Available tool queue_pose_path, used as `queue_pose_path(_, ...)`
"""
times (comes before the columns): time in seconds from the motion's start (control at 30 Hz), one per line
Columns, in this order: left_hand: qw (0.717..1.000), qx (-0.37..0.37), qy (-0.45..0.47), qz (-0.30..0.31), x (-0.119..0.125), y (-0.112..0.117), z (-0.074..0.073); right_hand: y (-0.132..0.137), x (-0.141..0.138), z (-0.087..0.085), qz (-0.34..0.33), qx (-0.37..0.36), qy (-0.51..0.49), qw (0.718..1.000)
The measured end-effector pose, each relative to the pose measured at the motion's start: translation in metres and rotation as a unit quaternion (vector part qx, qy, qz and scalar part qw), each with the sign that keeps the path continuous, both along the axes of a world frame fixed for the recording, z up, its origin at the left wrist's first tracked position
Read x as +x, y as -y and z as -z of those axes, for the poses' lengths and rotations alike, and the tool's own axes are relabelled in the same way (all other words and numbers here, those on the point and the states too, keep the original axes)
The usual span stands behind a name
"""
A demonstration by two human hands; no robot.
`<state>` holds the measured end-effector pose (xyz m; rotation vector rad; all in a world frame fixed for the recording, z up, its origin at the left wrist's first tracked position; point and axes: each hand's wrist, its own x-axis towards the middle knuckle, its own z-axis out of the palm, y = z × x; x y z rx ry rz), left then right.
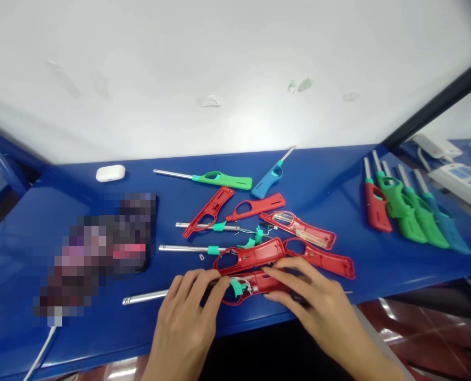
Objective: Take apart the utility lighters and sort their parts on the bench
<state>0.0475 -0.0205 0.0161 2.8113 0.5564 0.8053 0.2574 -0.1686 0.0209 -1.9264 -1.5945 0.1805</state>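
Both hands are closed around an opened red utility lighter [265, 282] near the table's front edge. My left hand [190, 309] pinches its neck, where the metal tube [146, 298] runs out to the left. The fingers of my right hand [318, 299] press on the handle's right end. Inside the shell lie a teal trigger piece [237, 287] and white wires. A dark object with a thin metal tip [349, 292] shows under my right hand, mostly hidden. Right behind is a red shell half [261, 253], close to a loose metal tube [186, 248] with teal parts.
More red shell halves [320, 259] lie beyond, with a green lighter [225, 181] and a blue lighter [268, 180] behind them. Several assembled lighters [412, 217] stand grouped at right. A white case [110, 173] and a blurred-out object with a cable [41, 352] are at left.
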Motion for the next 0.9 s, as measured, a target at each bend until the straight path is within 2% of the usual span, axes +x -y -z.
queue_pose_path(0.1, 1.000, 0.003, 0.007, 0.001, -0.002, 0.001, 0.001, 0.000, -0.001, 0.000, 0.004, -0.012, 0.002, 1.000)
queue_pose_path(0.4, 0.996, -0.070, 0.048, -0.012, 0.000, -0.006, -0.002, 0.000, 0.000, 0.002, 0.010, -0.011, 0.015, 1.000)
queue_pose_path(0.47, 0.993, -0.080, 0.079, -0.042, 0.001, -0.005, -0.003, 0.000, -0.001, 0.002, 0.010, -0.010, 0.018, 1.000)
queue_pose_path(0.53, 0.985, -0.104, 0.098, -0.100, 0.002, -0.003, -0.002, -0.001, -0.001, 0.002, 0.010, -0.006, 0.016, 1.000)
queue_pose_path(0.63, 0.975, -0.136, 0.078, -0.157, 0.001, -0.001, 0.000, 0.000, -0.002, 0.004, 0.010, 0.003, 0.016, 1.000)
queue_pose_path(0.8, 0.990, -0.077, 0.035, -0.113, -0.008, -0.002, 0.001, 0.001, -0.001, 0.004, 0.006, -0.001, 0.015, 1.000)
queue_pose_path(0.9, 0.989, -0.080, 0.026, -0.121, -0.012, -0.002, 0.000, 0.001, -0.001, 0.002, 0.005, -0.008, 0.019, 1.000)
